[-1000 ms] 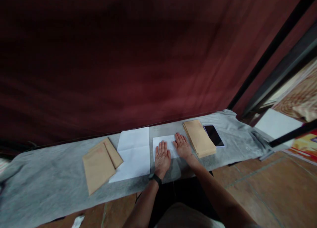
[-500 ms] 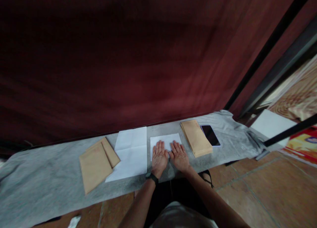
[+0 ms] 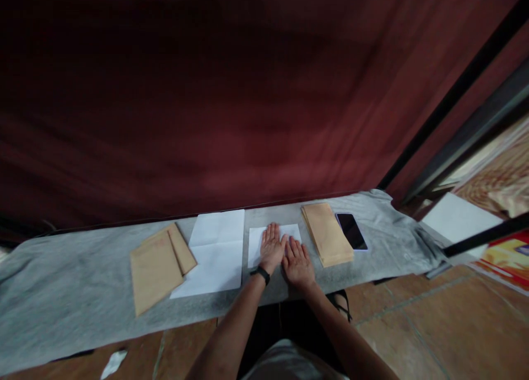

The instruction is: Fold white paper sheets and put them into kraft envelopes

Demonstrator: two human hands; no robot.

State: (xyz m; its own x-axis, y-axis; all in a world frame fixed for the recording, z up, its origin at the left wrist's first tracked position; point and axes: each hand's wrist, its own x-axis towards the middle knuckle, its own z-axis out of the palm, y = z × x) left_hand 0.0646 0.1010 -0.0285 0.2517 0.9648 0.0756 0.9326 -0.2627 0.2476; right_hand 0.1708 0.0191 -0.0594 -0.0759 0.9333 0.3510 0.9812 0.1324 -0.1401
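Both palms lie flat on a folded sheet of white paper [image 3: 255,247] in front of me. My left hand [image 3: 272,249], with a dark watch on the wrist, presses on the middle of the sheet, fingers stretched forward. Beside it my right hand [image 3: 298,264] rests over the sheet's near right part, fingers out and slightly spread. The hands are close together and cover much of the paper. Left of it lie larger white sheets [image 3: 221,264] with a crease across them. A stack of brown envelopes [image 3: 328,234] sits just right of my right hand.
More brown envelopes [image 3: 157,267] overlap the white sheets at the left. A phone [image 3: 351,231] lies beyond the right stack. Grey cloth [image 3: 91,281] covers the narrow bench, with a dark red panel [image 3: 248,121] behind it. A black bar [image 3: 487,234] stands at the right.
My left hand has slid to the right and a little forward across the folded paper, closer to my right hand. My right hand stays near the sheet's right side.
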